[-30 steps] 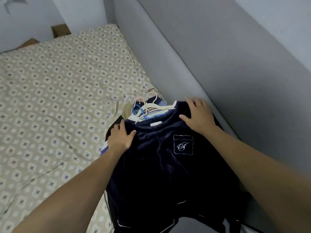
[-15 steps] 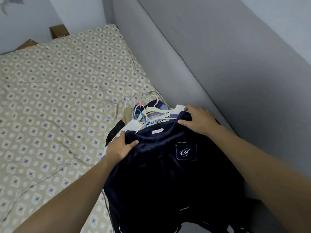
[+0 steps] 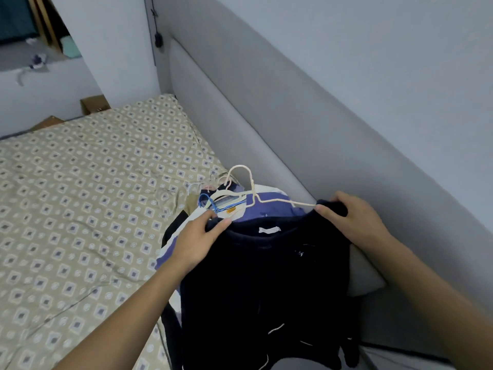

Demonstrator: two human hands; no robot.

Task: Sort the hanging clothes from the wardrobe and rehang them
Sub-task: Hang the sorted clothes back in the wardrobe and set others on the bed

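The bed [image 3: 80, 209] carries a heap of clothes [image 3: 266, 206] on hangers at its right edge, by the grey headboard [image 3: 266, 129]. Above the heap hangs a dark top [image 3: 266, 276], its 2 shoulders pinched by the left hand [image 3: 197, 241] and right hand [image 3: 349, 222]. A cream hanger [image 3: 256, 194] pokes from its collar.
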